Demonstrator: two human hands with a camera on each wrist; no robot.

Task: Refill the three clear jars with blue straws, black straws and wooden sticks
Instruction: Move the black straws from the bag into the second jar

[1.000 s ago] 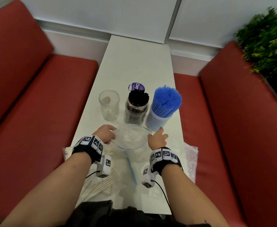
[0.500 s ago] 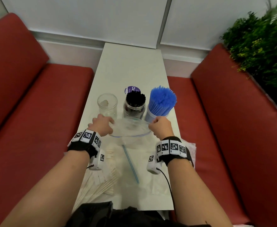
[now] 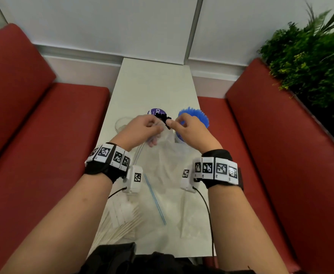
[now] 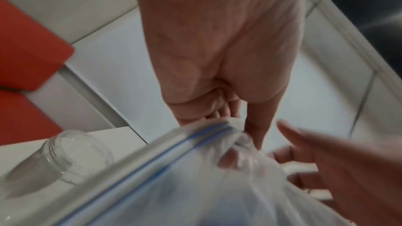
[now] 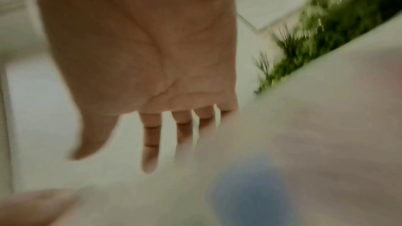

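My left hand (image 3: pixel 142 127) pinches the top edge of a clear zip bag (image 3: pixel 162 155) and holds it up over the jars; its fingers curl round the blue-lined zip edge (image 4: pixel 195 143). My right hand (image 3: pixel 183 125) is beside it at the bag's top, fingers straight and spread (image 5: pixel 113 161), gripping nothing. Behind the hands stand an empty clear jar (image 3: pixel 120 123), a jar of black straws (image 3: pixel 165 118), mostly hidden, and a jar of blue straws (image 3: pixel 199 117). Paper-wrapped wooden sticks (image 3: pixel 120 220) lie at the table's near left.
A purple lid (image 3: pixel 156 111) lies behind the black straws. Another clear bag with a blue zip strip (image 3: pixel 155 198) lies flat on the narrow white table (image 3: pixel 154 84). Red benches flank the table, and a green plant (image 3: pixel 310 66) stands at the right.
Both hands have risen from the table with the clear bag and come together. The bag's mouth, held open between them before, now hangs from my left hand.
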